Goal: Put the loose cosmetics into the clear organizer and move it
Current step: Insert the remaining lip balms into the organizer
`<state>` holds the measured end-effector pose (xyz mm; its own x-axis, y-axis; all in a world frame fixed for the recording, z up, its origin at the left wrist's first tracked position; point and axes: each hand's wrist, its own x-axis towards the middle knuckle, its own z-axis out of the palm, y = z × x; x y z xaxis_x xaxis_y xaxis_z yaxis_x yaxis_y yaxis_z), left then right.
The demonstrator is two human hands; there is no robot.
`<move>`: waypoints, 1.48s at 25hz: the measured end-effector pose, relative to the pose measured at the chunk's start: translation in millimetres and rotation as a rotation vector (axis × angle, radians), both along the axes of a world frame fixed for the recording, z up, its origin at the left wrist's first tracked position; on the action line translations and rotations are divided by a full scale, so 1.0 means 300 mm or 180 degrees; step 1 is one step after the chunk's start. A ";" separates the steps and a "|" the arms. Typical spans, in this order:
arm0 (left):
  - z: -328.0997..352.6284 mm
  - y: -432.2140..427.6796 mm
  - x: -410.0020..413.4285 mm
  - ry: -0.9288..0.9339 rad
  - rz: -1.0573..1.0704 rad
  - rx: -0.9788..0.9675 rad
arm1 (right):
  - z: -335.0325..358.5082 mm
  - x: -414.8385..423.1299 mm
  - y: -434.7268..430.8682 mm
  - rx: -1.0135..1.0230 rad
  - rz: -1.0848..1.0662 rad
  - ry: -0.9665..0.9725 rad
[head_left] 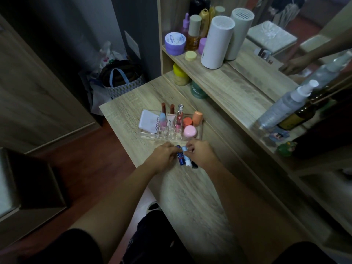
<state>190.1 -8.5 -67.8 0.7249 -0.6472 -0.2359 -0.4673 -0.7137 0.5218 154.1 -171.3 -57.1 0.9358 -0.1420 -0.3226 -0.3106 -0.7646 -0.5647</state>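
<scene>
The clear organizer [146,135] stands on the wooden table [190,197]. It holds a white compact [147,121], several lip tubes [172,118], a pink jar [189,132] and orange containers [197,117]. Just in front of it lie a dark blue lip balm [180,159], a light blue stick [187,157] and a black item [194,164], side by side. My left hand [162,157] pinches the dark blue balm from the left. My right hand [200,153] closes its fingers on the light blue stick's top end.
A raised shelf [238,88] at the right carries a white cylinder [217,42], a purple jar [174,43], bottles and a spray bottle [285,105]. A mirror [285,35] stands behind it. A bag [122,79] sits on the floor beyond the table's left edge.
</scene>
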 end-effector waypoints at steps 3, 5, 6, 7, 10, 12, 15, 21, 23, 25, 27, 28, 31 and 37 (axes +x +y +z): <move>0.001 0.012 -0.008 -0.0081 0.0193 -0.0068 | 0.001 0.006 0.004 -0.0067 0.0077 0.0004; 0.000 0.016 -0.013 -0.0056 0.0494 -0.0142 | 0.000 0.008 0.006 -0.0109 0.0104 0.0015; 0.000 0.014 -0.015 -0.0002 0.0670 -0.0187 | 0.000 0.010 0.006 -0.0136 0.0120 0.0008; -0.002 0.009 -0.018 0.0063 0.0835 -0.0236 | 0.000 0.011 0.007 -0.0164 0.0132 0.0005; -0.004 -0.009 -0.025 0.0303 0.1206 -0.0325 | 0.001 0.018 0.015 -0.0244 0.0158 0.0043; -0.006 -0.014 -0.025 0.0470 0.1413 -0.0348 | 0.002 0.023 0.020 -0.0307 0.0200 0.0090; -0.008 -0.006 -0.015 0.0685 0.1713 -0.0420 | 0.000 0.031 0.027 -0.0394 0.0257 0.0100; 0.015 0.074 0.016 0.1060 0.2204 -0.0739 | 0.005 0.035 0.052 0.0587 -0.0420 -0.0169; 0.045 0.103 0.044 0.0976 0.2453 -0.1156 | 0.025 0.041 0.063 0.1330 -0.1016 -0.0595; 0.082 0.122 0.079 0.0795 0.2573 -0.1523 | 0.041 0.054 0.077 0.1757 -0.1357 -0.0993; 0.116 0.127 0.108 0.0544 0.2619 -0.1689 | 0.053 0.072 0.100 0.1902 -0.1422 -0.1224; 0.126 0.126 0.118 0.0412 0.2604 -0.1732 | 0.053 0.079 0.113 0.1946 -0.1406 -0.1303; 0.140 0.116 0.134 0.0070 0.2490 -0.1748 | 0.031 0.089 0.141 0.1971 -0.1304 -0.1455; 0.112 0.093 0.154 -0.0292 0.1770 -0.1023 | -0.026 0.099 0.164 0.1583 -0.1076 -0.1368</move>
